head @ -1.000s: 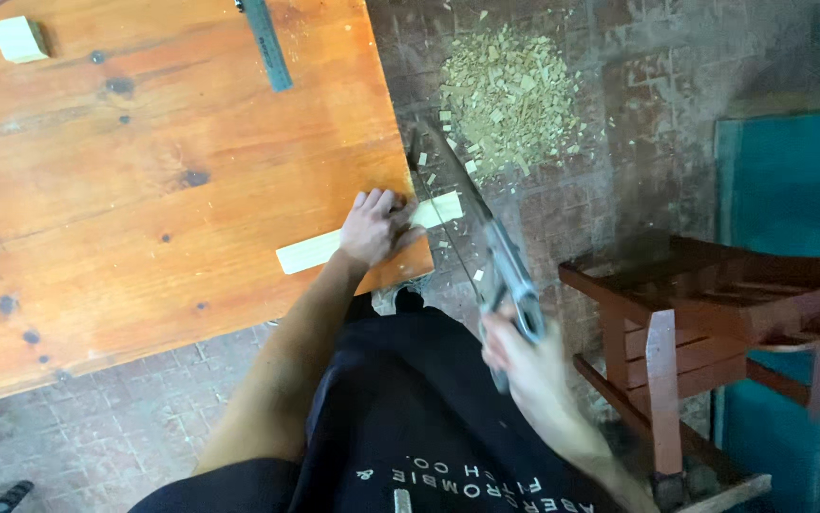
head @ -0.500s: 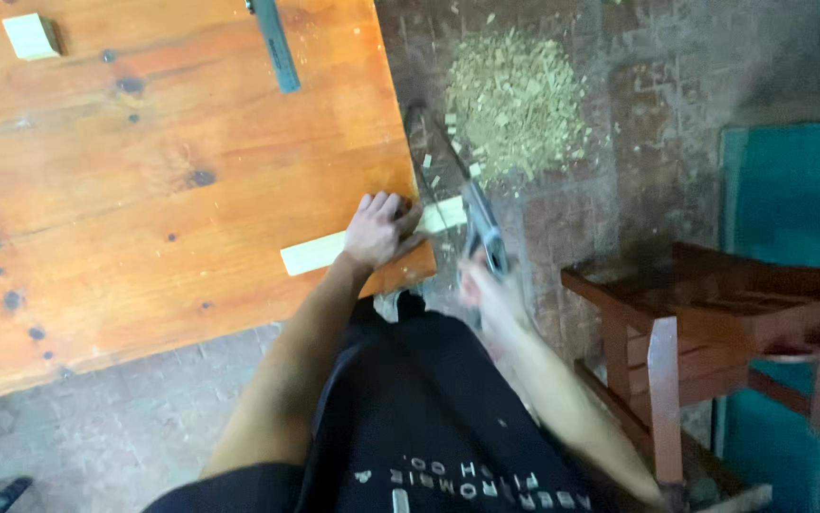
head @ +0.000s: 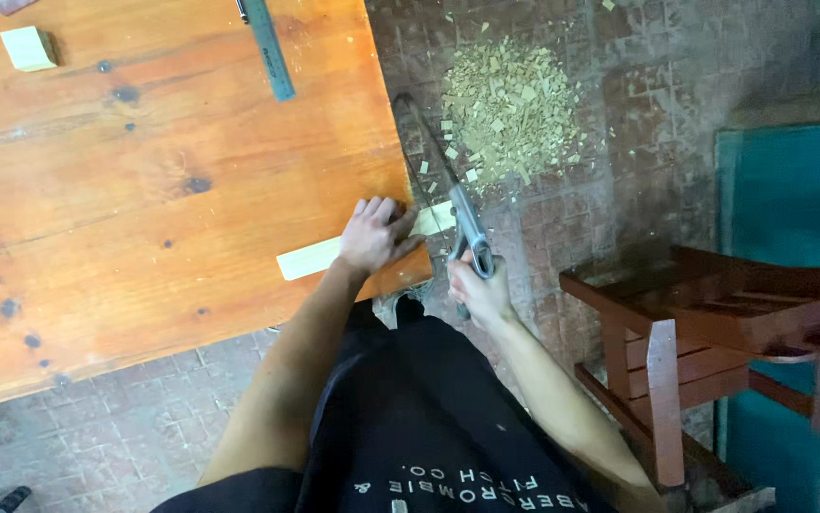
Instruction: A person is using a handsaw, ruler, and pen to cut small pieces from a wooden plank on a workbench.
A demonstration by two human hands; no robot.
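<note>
Fingers of the left hand [head: 372,236] lie spread and flat on a pale strip of wood [head: 310,256], pressing it down near the right front corner of the counter [head: 144,190]. Fingers of the right hand [head: 478,290] are wrapped tight around the gray handle of a saw [head: 448,199]. The saw blade runs along the right edge of the counter, and it crosses the strip where the strip's end [head: 436,217] sticks out past that edge.

No box or bowl shows here, so nothing sits inside anything.

The right edge and front edge of the counter meet just under the left hand. Most of the counter top is bare wood with dark knots. Past the right edge is a brick floor [head: 638,142], and the saw has room there.

On the floor, near the far tip of the saw, lies a pile of wood chips [head: 509,109]. A dark red wooden chair [head: 714,313] stands close to the right arm. Behind the chair is a blue-green board [head: 790,190].

At the far edge of the counter lies a metal ruler [head: 269,49]. A small pale wood block [head: 28,47] sits near the far left corner.
</note>
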